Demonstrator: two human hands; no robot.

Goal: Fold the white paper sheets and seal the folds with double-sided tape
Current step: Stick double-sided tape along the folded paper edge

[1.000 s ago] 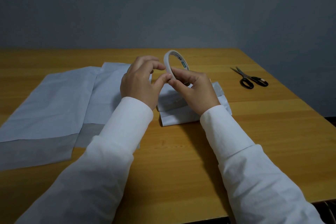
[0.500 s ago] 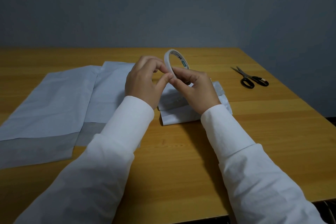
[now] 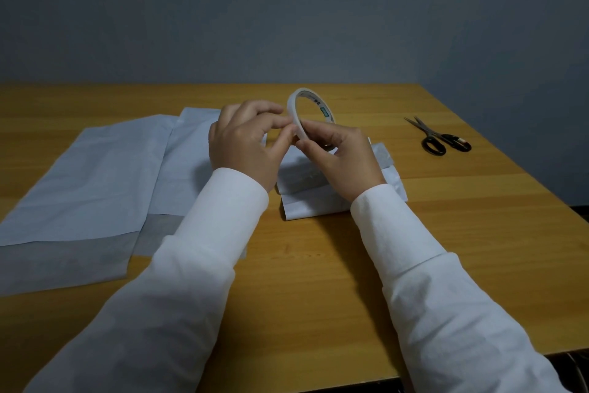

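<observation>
A roll of double-sided tape (image 3: 307,112) is held upright above the table (image 3: 318,265), gripped at its lower rim by the curled fingers and thumb of the right hand (image 3: 342,158). The roll's near edge is pinched between the thumb and forefinger of the left hand (image 3: 245,140). A folded white paper sheet (image 3: 322,198) lies directly beneath both hands, partly hidden by them. Two larger, flat white paper sheets (image 3: 95,182) are spread, overlapping, to the left of the left hand. Black-handled scissors (image 3: 441,139) are seen well to the right of the right hand.
</observation>
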